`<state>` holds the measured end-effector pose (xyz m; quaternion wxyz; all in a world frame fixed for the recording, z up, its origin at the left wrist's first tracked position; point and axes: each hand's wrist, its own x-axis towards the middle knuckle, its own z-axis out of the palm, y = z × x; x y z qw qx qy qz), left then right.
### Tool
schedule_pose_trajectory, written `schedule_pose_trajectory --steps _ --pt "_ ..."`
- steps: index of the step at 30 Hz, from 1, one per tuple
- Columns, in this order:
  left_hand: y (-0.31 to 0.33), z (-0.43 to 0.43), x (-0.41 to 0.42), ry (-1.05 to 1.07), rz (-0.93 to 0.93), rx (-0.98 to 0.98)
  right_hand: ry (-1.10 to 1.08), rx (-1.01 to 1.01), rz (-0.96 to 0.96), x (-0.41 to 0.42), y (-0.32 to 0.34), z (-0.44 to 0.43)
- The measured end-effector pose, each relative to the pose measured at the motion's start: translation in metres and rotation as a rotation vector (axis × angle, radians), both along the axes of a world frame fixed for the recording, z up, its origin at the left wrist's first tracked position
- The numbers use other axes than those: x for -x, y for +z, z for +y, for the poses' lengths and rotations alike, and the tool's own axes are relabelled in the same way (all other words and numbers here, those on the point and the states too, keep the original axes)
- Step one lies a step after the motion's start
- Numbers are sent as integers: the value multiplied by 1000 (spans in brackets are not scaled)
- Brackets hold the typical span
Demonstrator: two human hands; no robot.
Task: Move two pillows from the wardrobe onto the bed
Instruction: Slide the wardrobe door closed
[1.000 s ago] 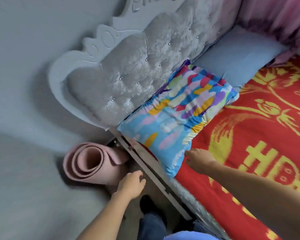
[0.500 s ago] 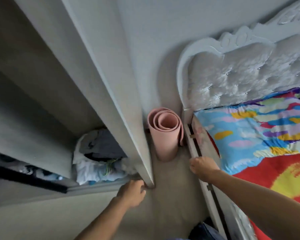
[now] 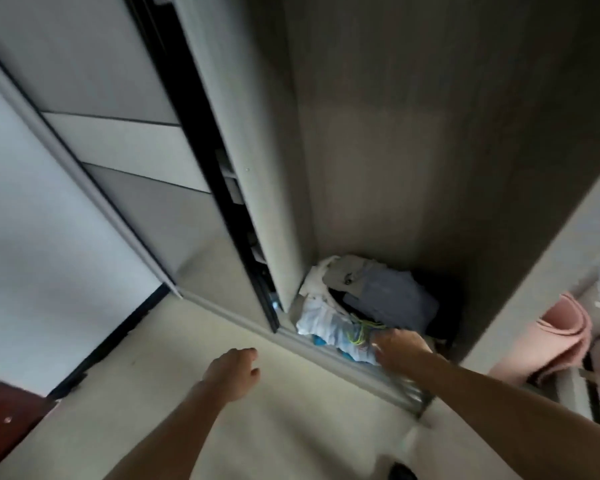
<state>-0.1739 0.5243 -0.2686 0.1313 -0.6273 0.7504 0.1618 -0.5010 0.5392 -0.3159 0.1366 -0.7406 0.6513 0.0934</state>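
The grey wardrobe [image 3: 378, 150] stands open in front of me, dark inside. On its floor lies a heap of fabric [image 3: 364, 306]: white and light blue cloth with a yellow-green cord, and grey-blue folded pieces behind. I cannot pick out a pillow in the heap. My right hand [image 3: 397, 346] reaches over the wardrobe's bottom rail and rests against the heap's front edge, fingers spread. My left hand [image 3: 234, 372] hangs over the floor left of it, loosely curled and holding nothing. The bed and both pillows on it are out of view.
A sliding wardrobe door [image 3: 232, 168] stands left of the open bay, with a paler panel [image 3: 49, 202] further left. A rolled pink mat [image 3: 548, 341] stands at the right by the bed frame's corner [image 3: 589, 386]. A dark red furniture corner [image 3: 4, 417] shows at bottom left.
My view has swung left from the bed and colourful pillow to the open wardrobe. My right hand moved from the bed's edge onto the fabric heap; my left hand moved off the wardrobe's edge.
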Motion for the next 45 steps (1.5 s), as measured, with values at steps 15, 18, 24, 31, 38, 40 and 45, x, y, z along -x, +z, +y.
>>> schedule_pose_trajectory --steps 15,18,24,31,38,40,45 --pt "95 -231 -155 204 97 273 516 311 126 -204 60 -286" --pt "129 -292 -158 203 161 371 652 484 217 -234 78 -335" --pt "202 -374 -141 66 441 592 768 626 379 -285 107 -401" --pt "256 -438 -111 -233 617 755 671 558 633 -309 126 -434" --pt "262 -469 -118 -419 663 707 480 429 701 -334 121 -427" --pt "263 -471 -116 -439 692 721 442 394 700 -337 121 -425" --pt "266 -468 -113 -515 658 725 372 368 690 -340 121 -418"
